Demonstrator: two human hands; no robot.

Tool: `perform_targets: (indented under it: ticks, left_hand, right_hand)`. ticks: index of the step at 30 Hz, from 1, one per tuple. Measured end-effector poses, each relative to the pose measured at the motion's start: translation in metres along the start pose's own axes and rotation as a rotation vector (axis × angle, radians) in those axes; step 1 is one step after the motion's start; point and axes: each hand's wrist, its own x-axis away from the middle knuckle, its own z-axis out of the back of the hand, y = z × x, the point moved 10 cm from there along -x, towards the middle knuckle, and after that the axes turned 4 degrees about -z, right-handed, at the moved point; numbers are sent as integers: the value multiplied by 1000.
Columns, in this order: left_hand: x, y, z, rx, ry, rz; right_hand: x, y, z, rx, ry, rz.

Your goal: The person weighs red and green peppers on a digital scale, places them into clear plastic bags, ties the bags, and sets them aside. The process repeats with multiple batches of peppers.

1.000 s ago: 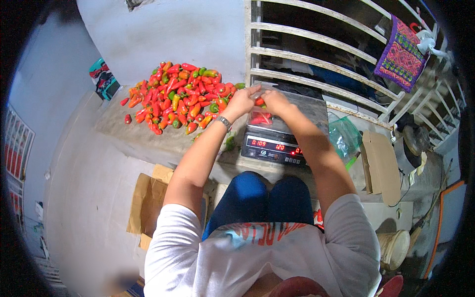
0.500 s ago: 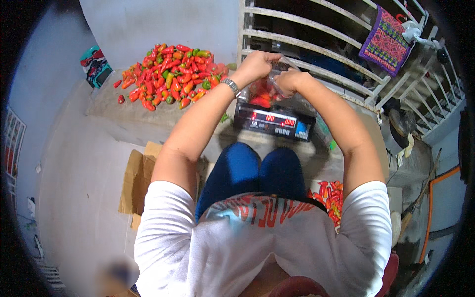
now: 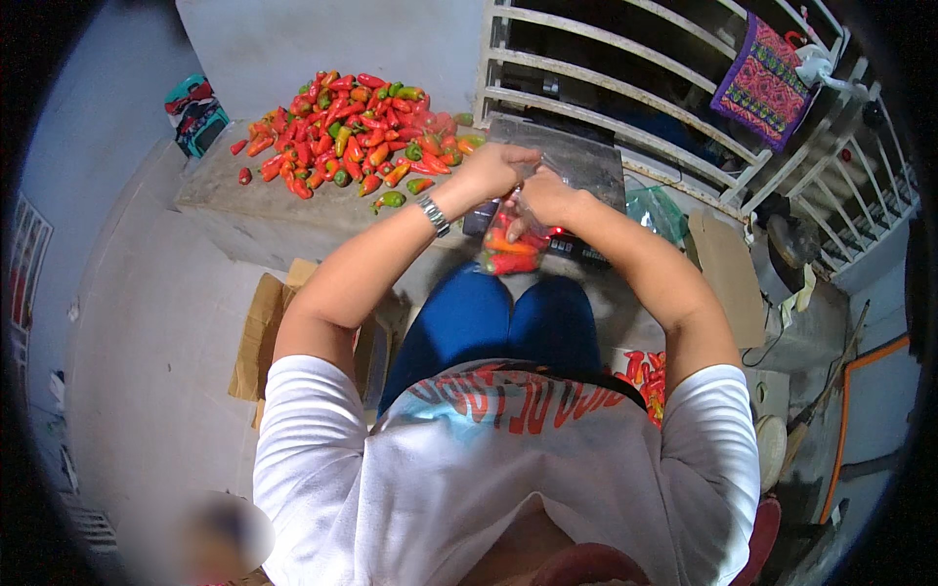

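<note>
A clear plastic bag [image 3: 510,250] with several red and orange peppers inside hangs in front of the digital scale [image 3: 589,250], above my knees. My left hand [image 3: 496,172], with a metal watch on the wrist, pinches the bag's gathered top. Close beside it, my right hand [image 3: 547,199] also grips the bag at its neck, with its fingers partly hidden. The bag and my hands cover much of the scale's front. A large heap of red and green peppers [image 3: 342,137] lies on the concrete ledge to the left.
More red peppers [image 3: 643,373] lie low by my right side. Cardboard [image 3: 258,337] stands at left, and another cardboard piece [image 3: 725,278] at right near a green plastic bag [image 3: 657,213]. White metal bars [image 3: 606,61] rise behind the ledge. A blurred person [image 3: 220,537] is at lower left.
Both hands have brought the bag of peppers off the scale and toward me. More of the scale's top now shows behind my hands.
</note>
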Motion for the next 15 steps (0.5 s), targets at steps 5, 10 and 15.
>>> perform_targets:
  ticks: [5, 10, 15]
  left_hand:
    - [27, -29, 14, 110, -33, 171]
    - [43, -44, 20, 20, -57, 230]
    - [60, 2, 15, -502, 29, -216]
  right_hand:
    - [38, 16, 24, -527, -65, -122]
    - [73, -1, 40, -106, 218, 180]
    - [93, 9, 66, -224, 643, 142]
